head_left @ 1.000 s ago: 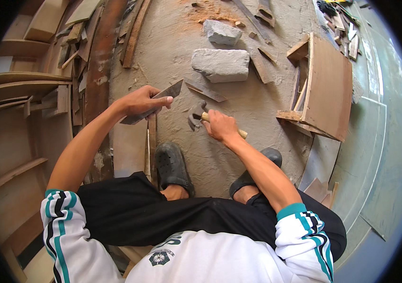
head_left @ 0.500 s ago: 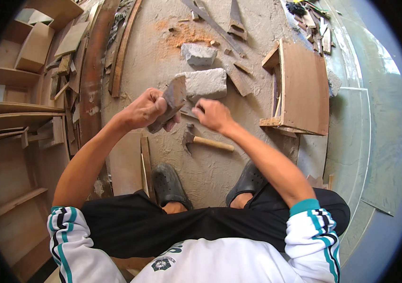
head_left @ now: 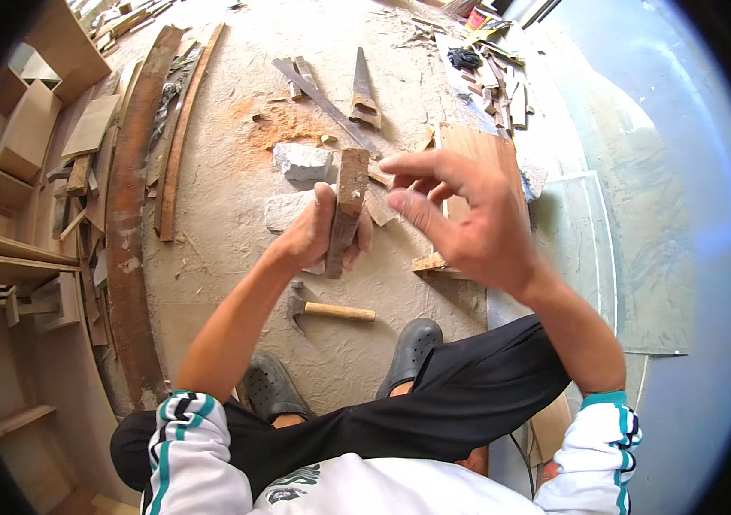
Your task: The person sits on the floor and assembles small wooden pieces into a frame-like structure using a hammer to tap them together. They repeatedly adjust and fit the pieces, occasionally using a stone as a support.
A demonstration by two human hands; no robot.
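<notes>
My left hand [head_left: 305,236] is closed around a short, worn wooden block [head_left: 350,193], which stands roughly upright with its rough end facing up. My right hand [head_left: 481,219] is raised to the right of the block, apart from it. Its fingers are bent, the thumb is away from them, and nothing shows between them. Below the block on the floor lies a claw hammer [head_left: 335,311] with a wooden handle. Two pale rough stone blocks, the far one [head_left: 301,160] and the near one [head_left: 286,210], lie behind my left hand, the near one partly hidden.
A handsaw [head_left: 364,94] and a long metal strip [head_left: 322,101] lie farther off beside orange sawdust [head_left: 275,129]. At right, my right hand partly covers a wooden box [head_left: 477,148]. Long planks [head_left: 133,197] and wooden cabinets [head_left: 35,343] line the left; glass sheets [head_left: 657,249] lie right.
My right hand has risen and moved right, its fingers loosening. My left hand has turned the block more upright. The view has shifted, and my right foot and knee have moved.
</notes>
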